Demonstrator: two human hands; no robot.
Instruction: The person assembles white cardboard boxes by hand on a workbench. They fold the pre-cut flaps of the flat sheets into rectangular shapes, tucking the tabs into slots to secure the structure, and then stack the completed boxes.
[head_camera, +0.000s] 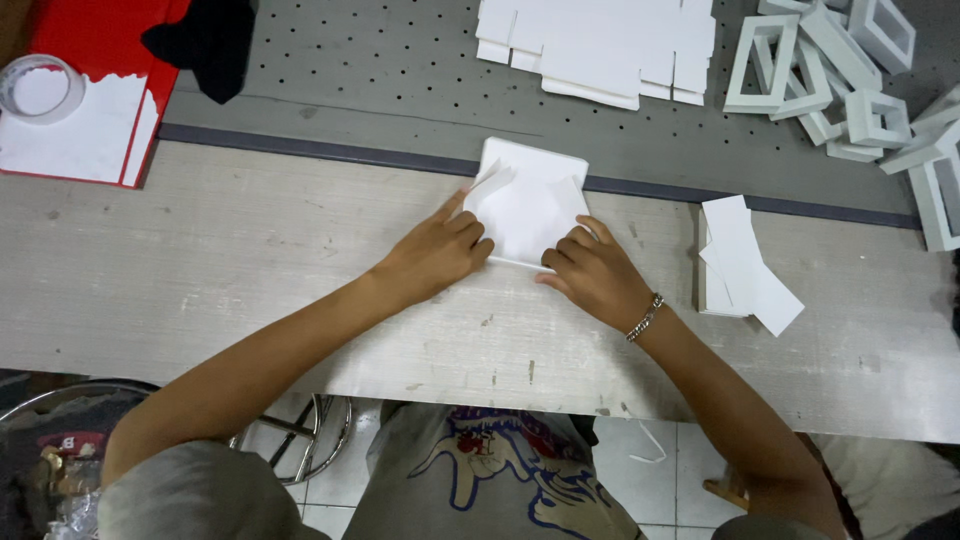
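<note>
The white card blank (527, 205) lies at the table's far edge. The left hand (432, 255) and right hand (592, 272) press its 2 near corners, fingers curled on the flaps. Uneven pressure could skew the fold or slide it.

white flat box (527, 205) under hands; folded frames (850, 70) top-right

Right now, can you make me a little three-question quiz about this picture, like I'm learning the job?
1. True or false: both hands touch the white folded card.
2. Which wrist wears the bracelet? A) left B) right
3. What lies on the table just right of the right hand?

Key:
1. True; the left hand presses it too.
2. B.
3. A small stack of white card pieces.
</note>
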